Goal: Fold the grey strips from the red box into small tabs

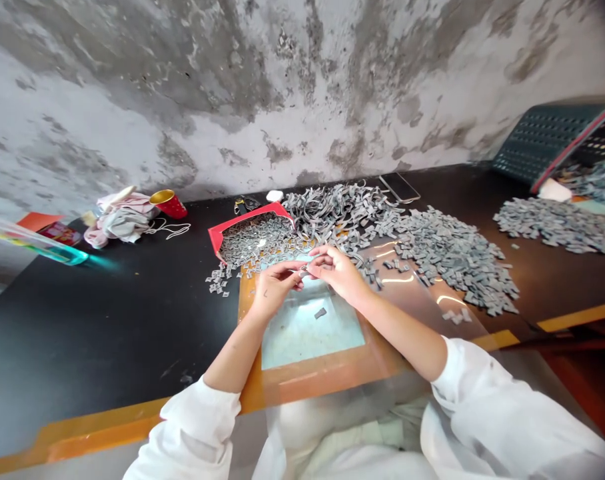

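My left hand and my right hand meet over a pale sheet in front of me. Both have their fingertips pinched together around a small grey piece, mostly hidden by the fingers; its exact kind is too small to make out. One loose grey tab lies on the sheet below my hands. Just beyond them, a red-edged open box lies with many small grey pieces spilling from its mouth. A heap of longer grey strips sits behind my right hand.
To the right spread a pile of grey tabs and another pile by a tipped dark basket. A phone-like flat object lies near the wall. Leftward are a red cup, crumpled cloths and a clear teal-tipped object.
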The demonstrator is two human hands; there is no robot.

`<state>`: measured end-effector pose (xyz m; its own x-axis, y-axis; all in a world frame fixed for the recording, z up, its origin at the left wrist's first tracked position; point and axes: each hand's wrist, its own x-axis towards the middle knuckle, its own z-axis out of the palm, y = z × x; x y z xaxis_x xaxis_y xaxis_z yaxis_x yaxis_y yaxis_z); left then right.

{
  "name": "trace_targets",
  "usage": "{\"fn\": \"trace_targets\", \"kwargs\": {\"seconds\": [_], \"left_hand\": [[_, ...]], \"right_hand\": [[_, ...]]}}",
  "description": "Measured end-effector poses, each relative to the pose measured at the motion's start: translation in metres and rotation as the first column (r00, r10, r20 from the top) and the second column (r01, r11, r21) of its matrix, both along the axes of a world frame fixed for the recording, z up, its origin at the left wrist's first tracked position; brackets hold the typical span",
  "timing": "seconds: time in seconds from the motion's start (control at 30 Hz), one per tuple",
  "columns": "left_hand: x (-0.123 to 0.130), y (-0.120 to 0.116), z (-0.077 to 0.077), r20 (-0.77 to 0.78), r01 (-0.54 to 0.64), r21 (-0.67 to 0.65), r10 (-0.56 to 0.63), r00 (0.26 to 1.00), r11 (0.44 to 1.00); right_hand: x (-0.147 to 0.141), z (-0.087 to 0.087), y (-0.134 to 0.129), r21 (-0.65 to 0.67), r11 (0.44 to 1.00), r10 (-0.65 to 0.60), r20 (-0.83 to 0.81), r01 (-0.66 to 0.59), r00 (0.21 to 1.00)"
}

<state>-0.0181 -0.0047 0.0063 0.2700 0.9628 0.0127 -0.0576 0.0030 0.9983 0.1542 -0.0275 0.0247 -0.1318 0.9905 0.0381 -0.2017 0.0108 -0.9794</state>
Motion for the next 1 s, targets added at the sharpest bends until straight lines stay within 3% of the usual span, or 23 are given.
{"fn": "trace_targets", "kwargs": {"seconds": [0.13, 0.27, 0.43, 0.67, 0.87, 1.0], "left_hand": [[-0.004, 0.002, -0.007, 0.055, 0.094, 0.037, -0.096, 0.994, 0.995], [-0.009, 0.006, -0.013, -0.046, 0.152, 0.059, -0.15, 0.988, 0.987], [-0.009, 0.006, -0.014, -0.11, 0.088, 0.067, -0.08, 0.991, 0.994], [-0.004, 0.002, -0.01, -0.19, -0.004, 0.176, 0.038, 0.981, 0.984], [-0.006, -0.001, -0.004, -0.34, 0.072, 0.428, 0.087, 0.936, 0.901], [-0.005, -0.004, 0.001, -0.38, 0.124, 0.493, 0.084, 0.921, 0.861]], "right_hand": [[0.0, -0.009, 0.004, -0.066, 0.998, 0.006, -0.058, -0.01, 0.998], [0.002, -0.017, 0.007, -0.16, 0.987, 0.004, -0.058, -0.013, 0.998], [0.005, -0.012, 0.005, -0.059, 0.998, -0.022, 0.073, 0.026, 0.997], [0.007, -0.009, 0.0, 0.077, 0.997, -0.049, 0.265, 0.03, 0.963], [0.008, -0.011, 0.0, 0.12, 0.993, -0.052, 0.311, 0.015, 0.949], [0.006, -0.012, 0.0, 0.109, 0.994, -0.018, 0.304, -0.016, 0.953]]}}
